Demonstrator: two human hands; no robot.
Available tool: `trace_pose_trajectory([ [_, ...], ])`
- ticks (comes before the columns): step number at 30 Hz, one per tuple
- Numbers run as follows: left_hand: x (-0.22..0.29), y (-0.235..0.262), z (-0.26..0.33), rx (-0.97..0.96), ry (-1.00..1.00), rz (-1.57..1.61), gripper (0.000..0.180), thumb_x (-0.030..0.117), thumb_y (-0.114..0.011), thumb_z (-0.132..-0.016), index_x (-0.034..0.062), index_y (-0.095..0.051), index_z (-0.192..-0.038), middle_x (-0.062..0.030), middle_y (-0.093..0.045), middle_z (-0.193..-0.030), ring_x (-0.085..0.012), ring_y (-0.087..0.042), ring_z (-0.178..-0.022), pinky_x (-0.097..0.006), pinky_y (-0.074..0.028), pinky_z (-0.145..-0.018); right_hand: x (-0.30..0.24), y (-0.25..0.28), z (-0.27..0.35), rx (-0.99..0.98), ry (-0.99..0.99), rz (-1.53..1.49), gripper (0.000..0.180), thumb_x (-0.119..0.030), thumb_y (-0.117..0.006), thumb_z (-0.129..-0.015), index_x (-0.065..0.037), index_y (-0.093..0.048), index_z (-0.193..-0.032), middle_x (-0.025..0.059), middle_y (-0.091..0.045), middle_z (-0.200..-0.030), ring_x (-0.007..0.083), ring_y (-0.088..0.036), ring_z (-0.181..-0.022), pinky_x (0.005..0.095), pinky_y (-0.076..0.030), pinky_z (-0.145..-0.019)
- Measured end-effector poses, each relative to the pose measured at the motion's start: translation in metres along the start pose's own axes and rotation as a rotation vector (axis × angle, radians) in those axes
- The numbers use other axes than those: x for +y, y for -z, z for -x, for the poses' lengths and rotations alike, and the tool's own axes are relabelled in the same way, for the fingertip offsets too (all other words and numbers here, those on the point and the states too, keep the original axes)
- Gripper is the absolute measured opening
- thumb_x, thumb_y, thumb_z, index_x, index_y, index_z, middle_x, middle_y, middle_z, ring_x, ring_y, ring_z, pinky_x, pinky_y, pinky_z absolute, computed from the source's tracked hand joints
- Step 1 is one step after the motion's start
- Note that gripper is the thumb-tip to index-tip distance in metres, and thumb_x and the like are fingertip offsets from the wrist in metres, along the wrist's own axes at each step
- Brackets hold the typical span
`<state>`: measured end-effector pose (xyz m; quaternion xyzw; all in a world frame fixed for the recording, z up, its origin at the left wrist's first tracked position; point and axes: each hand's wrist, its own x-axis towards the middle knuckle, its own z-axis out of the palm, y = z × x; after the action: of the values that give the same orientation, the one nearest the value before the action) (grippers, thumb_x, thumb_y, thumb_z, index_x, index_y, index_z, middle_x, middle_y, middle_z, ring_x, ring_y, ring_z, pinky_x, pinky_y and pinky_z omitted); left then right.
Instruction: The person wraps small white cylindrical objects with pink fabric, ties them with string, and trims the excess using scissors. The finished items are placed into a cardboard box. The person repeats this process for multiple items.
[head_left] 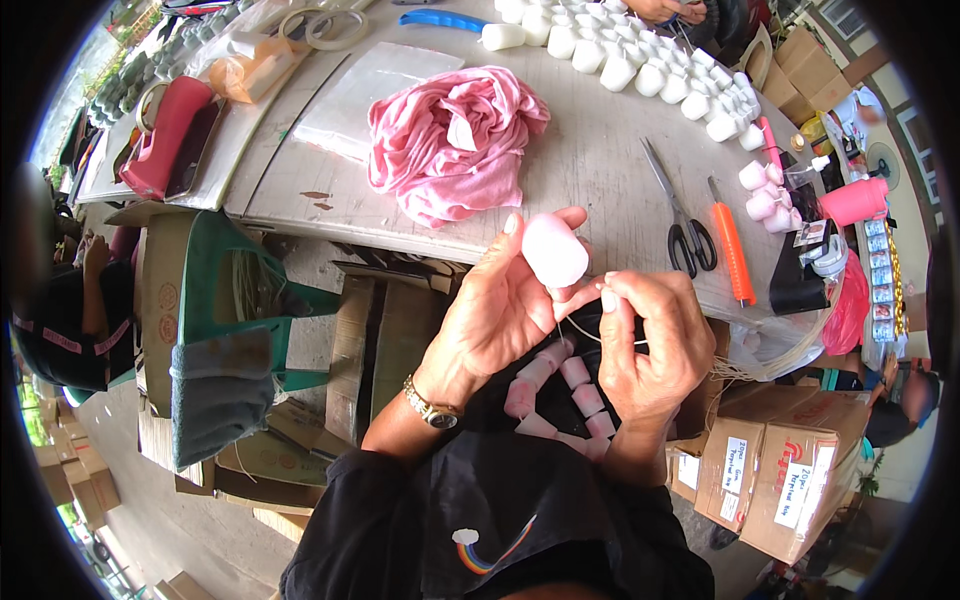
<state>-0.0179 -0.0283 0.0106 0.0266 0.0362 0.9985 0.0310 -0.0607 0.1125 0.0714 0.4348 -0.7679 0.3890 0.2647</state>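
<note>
Cloth [450, 140] on the table [590, 160]; scissors [680, 215] right of it (cutter [732, 245] beside).

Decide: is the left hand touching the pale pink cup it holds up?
Touching. The head view shows the left hand gripping the pink cup between its fingertips.

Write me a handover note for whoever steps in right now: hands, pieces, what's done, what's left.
Left hand: holds a pink piece up at the fingertips.
Right hand: pinches a thin cord just beside that piece.
Strung pieces: a pink chain hanging over the lap, below the hands.
Table: loose white pieces, scissors, orange cutter, pink cloth.
Done: several pieces on the cord.
Left: the held piece seems not yet seated; many loose ones remain.
</note>
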Motion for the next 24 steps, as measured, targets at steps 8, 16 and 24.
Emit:
trace_pose_trajectory([
  [8, -0.005, -0.007, 0.002, 0.111, -0.092, -0.137, 0.056, 0.045, -0.04, -0.102, 0.0016, -0.044, -0.136, -0.0105, -0.06, -0.109, -0.0161, -0.057, -0.085, -0.029, -0.047, -0.076, -0.006, -0.006, -0.003, -0.084, 0.009, 0.078, 0.009, 0.0, -0.066, -0.081, -0.002, -0.066, -0.09, 0.0093, -0.057, -0.073, 0.024, -0.059, -0.062, 0.0339, -0.045, -0.053],
  [16, -0.005, -0.005, 0.004, 0.12, -0.128, -0.185, 0.055, 0.046, -0.043, -0.101, 0.0031, -0.045, -0.136, -0.0106, -0.06, -0.111, -0.0156, -0.058, -0.091, -0.029, -0.048, -0.078, -0.004, -0.012, 0.0, -0.047, 0.031, 0.12, 0.018, 0.003, -0.068, -0.073, -0.002, -0.062, -0.089, 0.0066, -0.052, -0.073, 0.022, -0.056, -0.061, 0.0324, -0.046, -0.051],
  [24, -0.009, 0.002, 0.003, 0.097, -0.264, -0.414, 0.056, 0.045, -0.053, -0.097, 0.0037, -0.045, -0.135, -0.0084, -0.059, -0.11, -0.0165, -0.059, -0.098, -0.032, -0.048, -0.085, -0.006, -0.014, 0.002, -0.084, -0.031, 0.106, 0.021, 0.005, -0.067, -0.074, -0.002, -0.064, -0.094, 0.0074, -0.052, -0.074, 0.0228, -0.057, -0.062, 0.0334, -0.046, -0.052],
])
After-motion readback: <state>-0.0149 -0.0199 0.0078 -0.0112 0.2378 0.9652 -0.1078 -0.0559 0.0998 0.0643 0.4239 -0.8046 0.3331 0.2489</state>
